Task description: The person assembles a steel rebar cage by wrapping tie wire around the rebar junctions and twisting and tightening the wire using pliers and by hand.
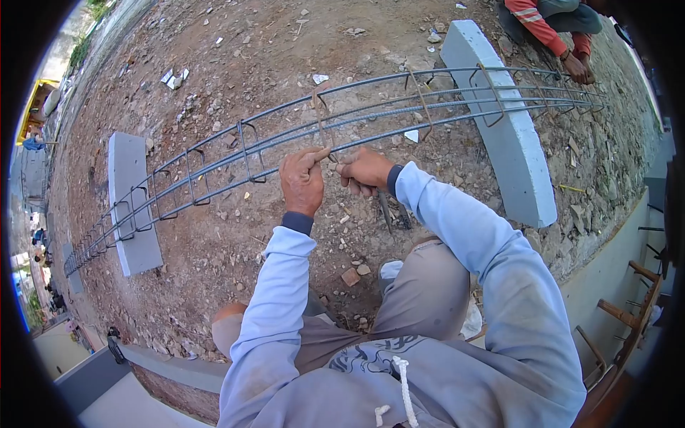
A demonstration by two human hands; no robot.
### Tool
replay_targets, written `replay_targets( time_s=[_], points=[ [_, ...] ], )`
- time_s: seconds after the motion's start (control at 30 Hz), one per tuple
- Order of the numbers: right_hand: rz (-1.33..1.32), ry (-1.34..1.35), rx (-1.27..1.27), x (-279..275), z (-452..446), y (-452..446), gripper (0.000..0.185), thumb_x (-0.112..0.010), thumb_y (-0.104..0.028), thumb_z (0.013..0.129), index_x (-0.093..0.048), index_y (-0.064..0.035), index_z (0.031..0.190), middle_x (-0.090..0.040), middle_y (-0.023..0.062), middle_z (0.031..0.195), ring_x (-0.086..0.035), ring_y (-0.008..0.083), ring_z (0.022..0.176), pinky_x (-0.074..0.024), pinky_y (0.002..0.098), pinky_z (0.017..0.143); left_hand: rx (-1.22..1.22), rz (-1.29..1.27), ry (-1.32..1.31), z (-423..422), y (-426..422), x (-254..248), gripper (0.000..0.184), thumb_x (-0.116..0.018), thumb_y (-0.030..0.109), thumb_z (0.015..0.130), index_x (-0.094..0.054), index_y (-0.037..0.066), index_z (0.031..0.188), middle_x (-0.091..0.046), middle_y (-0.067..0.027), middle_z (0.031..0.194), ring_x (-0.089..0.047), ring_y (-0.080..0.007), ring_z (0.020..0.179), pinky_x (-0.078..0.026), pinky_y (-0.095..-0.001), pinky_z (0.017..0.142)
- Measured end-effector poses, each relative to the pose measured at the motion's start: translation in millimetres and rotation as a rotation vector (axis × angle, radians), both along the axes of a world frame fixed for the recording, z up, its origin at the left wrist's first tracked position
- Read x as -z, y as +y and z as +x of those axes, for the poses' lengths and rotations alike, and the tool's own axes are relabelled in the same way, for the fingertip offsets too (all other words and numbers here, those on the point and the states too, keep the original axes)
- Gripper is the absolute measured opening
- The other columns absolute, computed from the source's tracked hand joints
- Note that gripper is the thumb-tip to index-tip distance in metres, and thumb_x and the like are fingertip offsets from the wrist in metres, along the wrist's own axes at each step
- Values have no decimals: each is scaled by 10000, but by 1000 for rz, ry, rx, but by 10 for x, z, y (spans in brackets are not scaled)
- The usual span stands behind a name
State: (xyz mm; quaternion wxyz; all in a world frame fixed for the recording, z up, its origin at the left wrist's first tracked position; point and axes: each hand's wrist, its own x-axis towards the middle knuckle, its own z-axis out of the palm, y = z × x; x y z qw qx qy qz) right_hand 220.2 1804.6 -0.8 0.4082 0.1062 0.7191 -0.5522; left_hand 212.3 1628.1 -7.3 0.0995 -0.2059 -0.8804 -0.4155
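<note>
From where I watch, the rebar cage (pixel 300 133) runs right across the view, resting on grey blocks. The left hand (pixel 302 182) is at its near long bar (pixel 385 135), with the thumb and forefinger close together by the foot of a rusty stirrup (pixel 320 123). I read that as steadying the joint, so I would have those fingertips pin bar and stirrup tightly, with the stirrup square to the bars. The right hand (pixel 365 171) is just beside it, fingers curled in narrowly; whether they grip a thin wire, I cannot tell. I would work it in short turns with the wrist low, fingertips clear of any sharp end, and check the spacing against the darker stirrups further left.

As for the surface, I see rough dirt ground (pixel 235 299) strewn with stones. At the left, beyond the cage, a yellow frame (pixel 32 107) stands at the edge; the left block (pixel 139 250) sits flat under the bars. Below the right hand lies a dark, slender tool (pixel 386 215), its kind unclear to me. On the right, the larger block (pixel 524 192) bears the cage, a co-worker's hands (pixel 576 65) are at its far end, and a pale wall (pixel 606 271) borders the dirt.
</note>
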Motion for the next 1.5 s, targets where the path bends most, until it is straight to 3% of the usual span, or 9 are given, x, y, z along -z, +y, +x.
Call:
replay_targets(
  time_s=[0.1, 0.2, 0.27, 0.47, 0.73, 0.97, 1.1, 1.37, 1.5],
  points=[
    [-286, -90, 55, 178, 95, 100, 413, -506, -398, 924, -610, -12, 819, -615, 78, 663, -620, 130, 614, -492, 307, 532, -66, -16, -15, 120, 32, -56, 252, -551, 36, 833, -673, 151, 1021, -658, -60, 987, -594, -255, 962, -330, -480, 990],
    [-195, -42, 314, 450, 268, 395, 371, -512, -366, 919, -599, -10, 861, -628, 141, 724, -644, 216, 693, -506, 365, 574, -250, 111, -60, 253, 57, -89, 218, -546, 89, 879, -641, 102, 1075, -651, -84, 1019, -591, -246, 984, -371, -454, 968],
    [598, 608, 81, 1232, 574, 633, 357, -559, -365, 886, -566, -14, 952, -609, 203, 851, -633, 330, 797, -509, 431, 666, -329, 287, -248, 347, 62, -4, 227, -531, 156, 914, -618, 59, 1100, -644, -98, 1043, -590, -231, 994, -406, -417, 938],
    [850, 496, 20, 1269, 1200, 206, 504, -672, -326, 797, -408, -45, 1122, -496, 220, 1062, -578, 418, 942, -499, 468, 776, -307, 784, -934, 382, 261, 103, 462, -446, 400, 962, -566, -18, 1117, -632, -136, 1058, -606, -213, 964, -457, -329, 857],
    [798, 464, -6, 1460, 1084, 319, 307, -615, -190, 761, -498, -11, 981, -540, 232, 1025, -604, 371, 932, -528, 422, 746, -213, 906, -1115, 304, 307, 73, 586, -442, 476, 944, -490, -50, 1197, -597, -180, 1152, -585, -279, 1072, -438, -370, 942],
    [-514, 19, 819, 1113, 1345, 831, 189, -572, -182, 817, -572, -31, 930, -636, 113, 799, -641, 205, 656, -519, 301, 571, -103, 1270, -1174, 264, 397, 282, 505, -480, 475, 929, -533, 39, 1177, -613, -68, 1038, -607, -195, 935, -494, -332, 825],
    [-399, -91, 785, 732, 1542, 979, 300, -627, -311, 853, -581, -25, 933, -648, 84, 805, -638, 172, 681, -529, 316, 616, -71, 1503, -1205, 344, 420, 344, 421, -507, 445, 927, -571, 75, 1118, -579, 32, 824, -566, -95, 743, -494, -273, 689],
    [-369, -41, 356, 144, 1527, 1245, 357, -660, -191, 783, -623, -3, 1085, -663, 90, 986, -617, 193, 909, -475, 332, 836, -133, 1431, -1236, 297, 347, 380, 350, -627, 411, 869, -586, 73, 953, -453, 64, 585, -418, -37, 486, -339, -199, 468],
    [-101, 103, 162, -252, 1335, 1048, 385, -620, -108, 736, -622, -4, 1107, -641, 66, 921, -584, 166, 853, -443, 283, 782, -202, 1269, -1160, 277, 336, 407, 357, -642, 388, 865, -581, 45, 942, -391, 66, 549, -368, -36, 438, -304, -195, 431]
  ],
)
